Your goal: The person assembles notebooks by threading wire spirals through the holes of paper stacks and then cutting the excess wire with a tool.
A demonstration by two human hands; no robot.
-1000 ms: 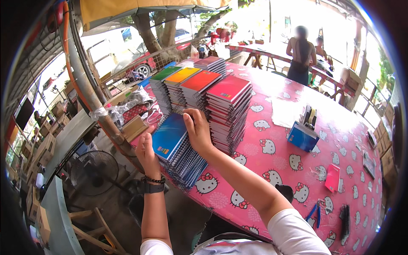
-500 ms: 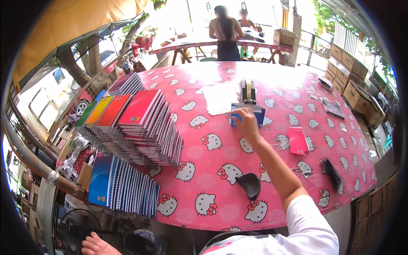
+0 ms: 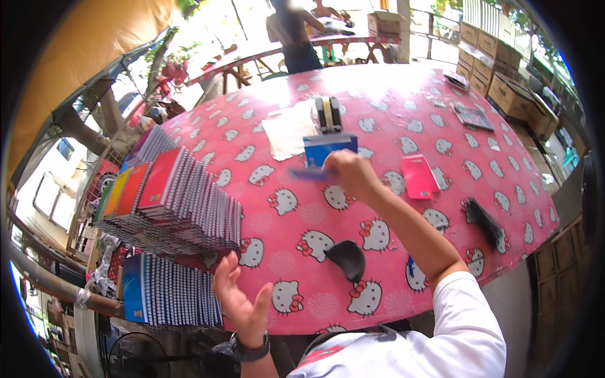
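Note:
My right hand reaches over the table, its fingers closed on a thin blue booklet, smeared by motion. Right behind it stands a small stack of blue booklets. My left hand, a dark watch on its wrist, is raised over the near table edge with fingers apart and nothing in it. Beside it on the left are tall stacks of spiral notebooks with red, orange, yellow and green covers, and a row of blue spiral notebooks.
The table has a pink cat-print cover. On it are a tape dispenser, a white sheet, a pink booklet, a black curved object and a black bristly object. Cardboard boxes and a person are beyond.
My right hand has pulled the blue booklet toward me, away from the stack. My left hand has risen from below the table edge to beside the notebooks. The view has shifted.

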